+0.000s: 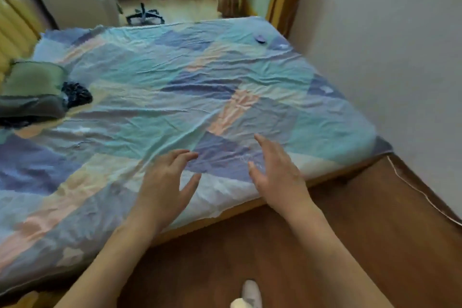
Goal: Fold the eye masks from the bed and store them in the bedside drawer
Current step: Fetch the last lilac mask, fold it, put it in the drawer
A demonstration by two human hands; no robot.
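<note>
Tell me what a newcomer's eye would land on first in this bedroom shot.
Two bare hands, the left hand and right hand, held open over the near edge of the bed, its rumpled sheet patterned in teal, blue and peach. Next, a small purple item near the far corner, and green pillows at left.

Open bedsheet (pixel 175 87) ahead of both hands, pillows (pixel 32 92) far left, wall (pixel 387 57) right.

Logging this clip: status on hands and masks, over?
Left hand and right hand open, empty, over patchwork bedsheet. Small purple item, possibly eye mask, at far corner, untouched. Nothing between.
</note>
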